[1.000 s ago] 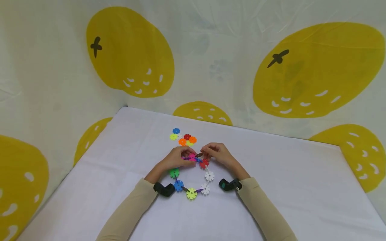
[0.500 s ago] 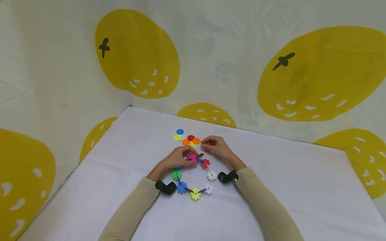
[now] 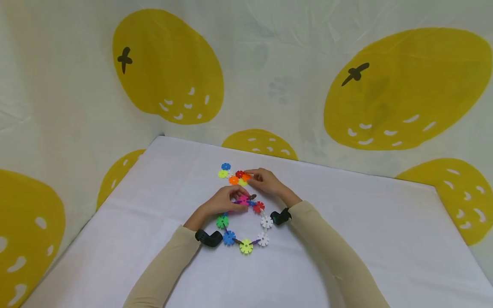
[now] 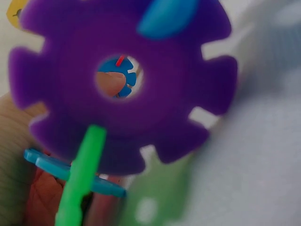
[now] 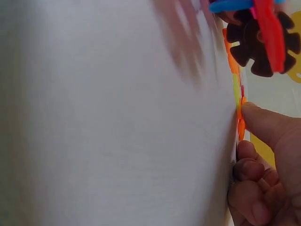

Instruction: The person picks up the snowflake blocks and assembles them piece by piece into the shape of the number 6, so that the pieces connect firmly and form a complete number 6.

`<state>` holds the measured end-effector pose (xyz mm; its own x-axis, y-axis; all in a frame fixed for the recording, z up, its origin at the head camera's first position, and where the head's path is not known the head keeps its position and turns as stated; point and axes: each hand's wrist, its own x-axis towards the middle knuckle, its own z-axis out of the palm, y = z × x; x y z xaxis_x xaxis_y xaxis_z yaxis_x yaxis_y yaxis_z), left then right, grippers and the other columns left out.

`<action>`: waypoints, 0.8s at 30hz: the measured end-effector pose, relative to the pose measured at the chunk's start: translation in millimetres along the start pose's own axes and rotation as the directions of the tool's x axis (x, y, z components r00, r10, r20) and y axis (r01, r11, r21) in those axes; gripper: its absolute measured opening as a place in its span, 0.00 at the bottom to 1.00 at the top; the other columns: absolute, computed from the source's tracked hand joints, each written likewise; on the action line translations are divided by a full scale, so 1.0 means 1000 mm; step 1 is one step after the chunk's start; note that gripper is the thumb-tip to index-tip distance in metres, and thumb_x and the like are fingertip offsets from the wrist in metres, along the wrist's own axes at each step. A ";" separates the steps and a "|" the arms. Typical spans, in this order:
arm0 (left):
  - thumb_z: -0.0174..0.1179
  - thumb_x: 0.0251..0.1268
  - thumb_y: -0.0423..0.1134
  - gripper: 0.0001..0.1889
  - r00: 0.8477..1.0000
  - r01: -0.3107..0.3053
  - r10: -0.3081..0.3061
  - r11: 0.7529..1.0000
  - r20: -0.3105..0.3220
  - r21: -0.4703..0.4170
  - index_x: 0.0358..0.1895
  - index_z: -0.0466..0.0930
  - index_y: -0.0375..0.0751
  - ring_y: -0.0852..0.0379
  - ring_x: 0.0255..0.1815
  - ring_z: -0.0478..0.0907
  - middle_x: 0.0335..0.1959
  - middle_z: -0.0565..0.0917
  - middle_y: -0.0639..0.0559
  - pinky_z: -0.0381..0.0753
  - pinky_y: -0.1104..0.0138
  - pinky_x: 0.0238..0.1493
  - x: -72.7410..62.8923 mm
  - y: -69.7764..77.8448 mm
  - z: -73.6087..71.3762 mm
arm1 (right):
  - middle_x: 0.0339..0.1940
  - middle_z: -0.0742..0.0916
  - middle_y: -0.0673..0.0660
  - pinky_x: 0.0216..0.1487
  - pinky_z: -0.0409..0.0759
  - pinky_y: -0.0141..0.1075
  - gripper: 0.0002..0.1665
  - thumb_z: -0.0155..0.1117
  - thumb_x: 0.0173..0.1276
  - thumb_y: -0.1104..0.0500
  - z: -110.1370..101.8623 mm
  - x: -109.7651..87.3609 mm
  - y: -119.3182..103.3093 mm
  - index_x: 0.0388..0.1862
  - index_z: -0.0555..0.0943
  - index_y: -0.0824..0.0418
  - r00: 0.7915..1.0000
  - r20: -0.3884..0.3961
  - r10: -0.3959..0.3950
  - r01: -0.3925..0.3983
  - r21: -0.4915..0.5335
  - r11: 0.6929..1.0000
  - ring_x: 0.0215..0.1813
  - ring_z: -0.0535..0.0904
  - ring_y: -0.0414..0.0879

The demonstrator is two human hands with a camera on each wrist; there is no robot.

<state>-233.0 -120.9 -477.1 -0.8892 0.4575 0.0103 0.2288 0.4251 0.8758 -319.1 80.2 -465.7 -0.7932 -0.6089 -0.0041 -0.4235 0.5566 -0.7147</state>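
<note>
A ring of linked, notched plastic snowflake discs lies on the table; a yellow disc [image 3: 246,247] is at its near side and a green disc [image 3: 222,221] at its left. My left hand [image 3: 224,201] grips the ring's far side by a pink disc [image 3: 243,200]. Beside that disc a brown disc [image 3: 252,196] stands on edge. A purple disc [image 4: 61,94] fills much of the left wrist view. My right hand [image 3: 265,180] is at the loose discs, thumb and forefinger either side of an orange disc [image 3: 246,177]. In the right wrist view its thumb [image 5: 268,120] touches the discs' edge.
Several loose discs lie in a cluster beyond the ring, among them a blue disc [image 3: 226,166], a red disc [image 3: 239,174] and another orange disc [image 3: 233,180]. A white cloth covers the table [image 3: 346,239]. A fruit-patterned curtain [image 3: 269,64] hangs behind it.
My right hand has left the ring's far side and moved away and leftward to the loose discs. The left hand keeps its hold on the ring. The brown disc stays at the ring.
</note>
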 end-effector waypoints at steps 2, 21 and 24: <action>0.72 0.55 0.39 0.18 1.000 -0.011 0.011 1.000 -0.002 -0.004 0.49 0.80 0.40 0.56 0.41 0.75 0.38 0.81 0.52 0.76 0.69 0.45 0.000 0.000 -0.001 | 0.29 0.76 0.54 0.34 0.67 0.32 0.21 0.64 0.69 0.59 0.000 0.001 -0.002 0.61 0.80 0.60 1.000 -0.010 0.016 -0.016 -0.018 1.000 0.32 0.69 0.46; 0.72 0.54 0.41 0.18 0.999 0.039 -0.038 0.999 -0.024 0.017 0.48 0.82 0.43 0.55 0.38 0.72 0.34 0.79 0.53 0.72 0.70 0.40 0.000 0.001 0.001 | 0.27 0.84 0.60 0.26 0.75 0.29 0.16 0.61 0.71 0.62 -0.002 -0.028 0.011 0.51 0.78 0.73 0.987 -0.065 0.149 -0.107 0.436 0.894 0.23 0.76 0.43; 0.72 0.54 0.41 0.18 0.999 0.037 -0.036 0.999 -0.031 0.010 0.48 0.83 0.43 0.56 0.37 0.71 0.33 0.78 0.53 0.72 0.70 0.38 0.000 0.000 0.001 | 0.29 0.84 0.63 0.27 0.75 0.29 0.17 0.60 0.72 0.63 -0.002 -0.034 0.010 0.54 0.77 0.74 0.989 -0.053 0.135 -0.096 0.458 0.884 0.24 0.76 0.43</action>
<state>-232.7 -120.4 -477.5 -0.9086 0.4177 -0.0069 0.2001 0.4497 0.8704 -297.2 107.7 -471.9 -0.8652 -0.4975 -0.0632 -0.0979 0.2913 -0.9516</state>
